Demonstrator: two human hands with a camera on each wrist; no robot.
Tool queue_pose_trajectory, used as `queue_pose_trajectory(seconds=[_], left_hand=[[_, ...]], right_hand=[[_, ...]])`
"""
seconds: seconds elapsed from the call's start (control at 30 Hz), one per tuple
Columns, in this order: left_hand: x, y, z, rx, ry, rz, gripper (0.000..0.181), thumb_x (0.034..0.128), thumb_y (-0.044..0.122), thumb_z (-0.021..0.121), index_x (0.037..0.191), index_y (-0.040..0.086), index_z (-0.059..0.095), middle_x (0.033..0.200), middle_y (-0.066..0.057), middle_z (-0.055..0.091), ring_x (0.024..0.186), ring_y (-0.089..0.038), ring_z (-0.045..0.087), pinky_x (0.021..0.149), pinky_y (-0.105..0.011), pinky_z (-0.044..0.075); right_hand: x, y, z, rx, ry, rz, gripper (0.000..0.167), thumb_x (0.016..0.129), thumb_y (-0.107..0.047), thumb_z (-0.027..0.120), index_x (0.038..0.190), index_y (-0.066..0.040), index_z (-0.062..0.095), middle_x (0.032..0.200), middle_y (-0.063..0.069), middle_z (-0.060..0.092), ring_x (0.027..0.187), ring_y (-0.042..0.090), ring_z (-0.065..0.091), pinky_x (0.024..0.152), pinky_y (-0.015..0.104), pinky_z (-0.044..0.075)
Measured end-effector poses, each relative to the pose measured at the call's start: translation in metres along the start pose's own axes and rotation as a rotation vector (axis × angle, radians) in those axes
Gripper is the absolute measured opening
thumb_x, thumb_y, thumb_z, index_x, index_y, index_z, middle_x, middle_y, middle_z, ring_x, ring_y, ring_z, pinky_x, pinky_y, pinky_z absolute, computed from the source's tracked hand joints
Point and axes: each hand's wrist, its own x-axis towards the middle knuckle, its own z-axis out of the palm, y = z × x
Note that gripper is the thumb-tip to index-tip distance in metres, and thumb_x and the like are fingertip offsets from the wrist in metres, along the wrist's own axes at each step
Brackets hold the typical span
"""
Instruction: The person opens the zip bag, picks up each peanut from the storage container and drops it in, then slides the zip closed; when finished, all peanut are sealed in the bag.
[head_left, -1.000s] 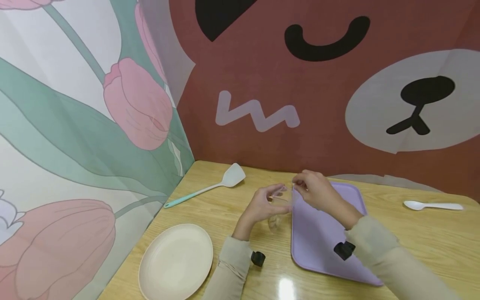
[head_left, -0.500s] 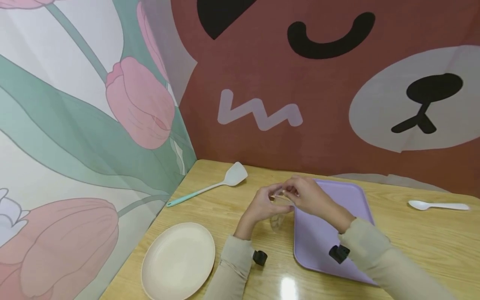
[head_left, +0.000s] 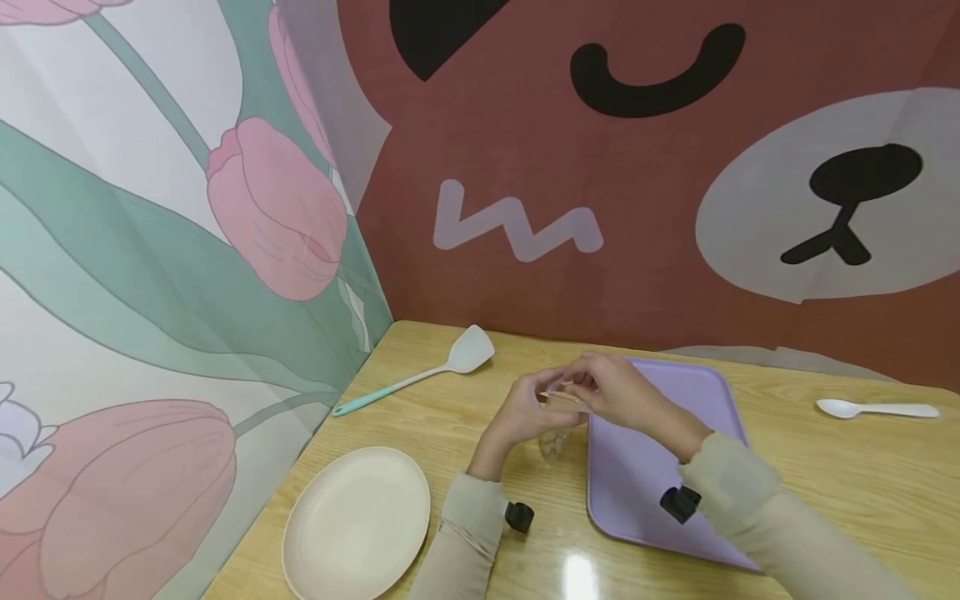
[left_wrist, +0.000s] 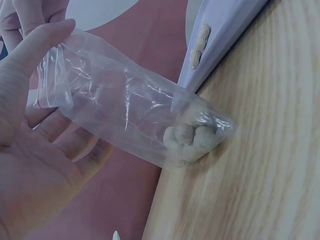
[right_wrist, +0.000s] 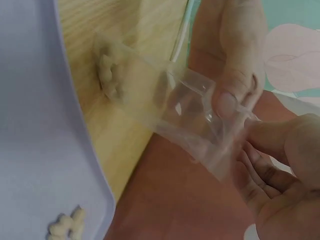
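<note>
A clear zip bag (left_wrist: pixel 120 95) hangs between both hands, with several peanut-like pieces (left_wrist: pixel 192 140) gathered at its bottom. My left hand (head_left: pixel 522 410) grips the bag near its top; in the left wrist view the left hand (left_wrist: pixel 45 150) has its thumb on the plastic by the red-lined seal. My right hand (head_left: pixel 618 392) pinches the bag's top edge, and in the right wrist view the right hand (right_wrist: pixel 285 175) has thumb and fingertips together on it. The bag's lower end is just above or on the table, left of the purple tray (head_left: pixel 637 500).
Peanuts (right_wrist: pixel 67 225) lie in the tray near its edge. A cream plate (head_left: pixel 356 521) is at the front left, a white spatula with a green handle (head_left: pixel 470 350) at the back left, and a white spoon (head_left: pixel 873 410) at the right on the wooden table (head_left: pixel 862 492).
My right hand has moved left from the tray's edge to meet my left hand at the bag's top. My left hand has stayed nearly in place.
</note>
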Motion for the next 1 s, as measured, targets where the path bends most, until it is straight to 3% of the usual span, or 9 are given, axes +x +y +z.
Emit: queue_pose_trajectory(seconds=[0.2, 0.43, 0.57, 0.67, 0.83, 1.0], left_hand=[[-0.001, -0.002, 0.000, 0.020, 0.008, -0.018, 0.075, 0.0808, 0.025, 0.084, 0.145, 0.008, 0.051, 0.134, 0.001, 0.061, 0.121, -0.031, 0.057, 0.097, -0.052, 0.047], [0.000, -0.002, 0.000, 0.034, 0.012, -0.020, 0.073, 0.0805, 0.025, 0.084, 0.144, 0.009, 0.052, 0.132, 0.000, 0.063, 0.121, -0.032, 0.058, 0.096, -0.050, 0.046], [0.001, -0.002, 0.001, 0.026, 0.014, -0.020, 0.071, 0.0807, 0.023, 0.084, 0.143, 0.009, 0.053, 0.135, -0.010, 0.061, 0.121, -0.034, 0.057, 0.096, -0.049, 0.046], [0.002, -0.002, 0.002, 0.029, 0.013, -0.025, 0.071, 0.0807, 0.024, 0.084, 0.143, 0.011, 0.054, 0.135, -0.009, 0.061, 0.120, -0.031, 0.058, 0.096, -0.044, 0.047], [0.002, -0.003, 0.002, 0.026, 0.010, -0.028, 0.071, 0.0811, 0.024, 0.084, 0.144, 0.011, 0.053, 0.135, -0.009, 0.061, 0.120, -0.029, 0.058, 0.095, -0.045, 0.046], [0.002, -0.003, 0.001, 0.024, 0.006, -0.020, 0.071, 0.0816, 0.024, 0.083, 0.144, 0.010, 0.053, 0.134, -0.005, 0.062, 0.120, -0.032, 0.058, 0.096, -0.046, 0.046]], right_hand=[[0.001, 0.006, -0.013, -0.016, 0.044, -0.007, 0.011, 0.087, 0.000, 0.075, 0.098, 0.000, 0.074, 0.083, 0.000, 0.064, 0.074, 0.013, 0.062, 0.065, 0.031, 0.054], [-0.006, 0.027, -0.024, -0.029, 0.040, 0.087, 0.011, 0.088, -0.001, 0.074, 0.098, 0.003, 0.073, 0.083, 0.003, 0.065, 0.073, 0.017, 0.063, 0.065, 0.036, 0.055], [-0.013, 0.053, -0.022, 0.013, 0.008, 0.179, 0.014, 0.089, -0.006, 0.073, 0.098, 0.005, 0.072, 0.082, 0.004, 0.067, 0.072, 0.017, 0.062, 0.064, 0.037, 0.055], [-0.022, 0.075, -0.018, 0.010, -0.021, 0.250, 0.015, 0.089, -0.007, 0.072, 0.096, 0.006, 0.071, 0.078, 0.005, 0.067, 0.069, 0.017, 0.062, 0.062, 0.036, 0.053], [-0.037, 0.105, -0.007, -0.055, -0.055, 0.285, 0.011, 0.084, -0.004, 0.073, 0.088, 0.006, 0.070, 0.074, 0.008, 0.067, 0.068, 0.021, 0.062, 0.061, 0.039, 0.051], [-0.048, 0.120, 0.006, -0.054, -0.079, 0.332, 0.008, 0.083, -0.005, 0.075, 0.084, 0.002, 0.071, 0.072, 0.005, 0.066, 0.066, 0.019, 0.058, 0.059, 0.037, 0.048]])
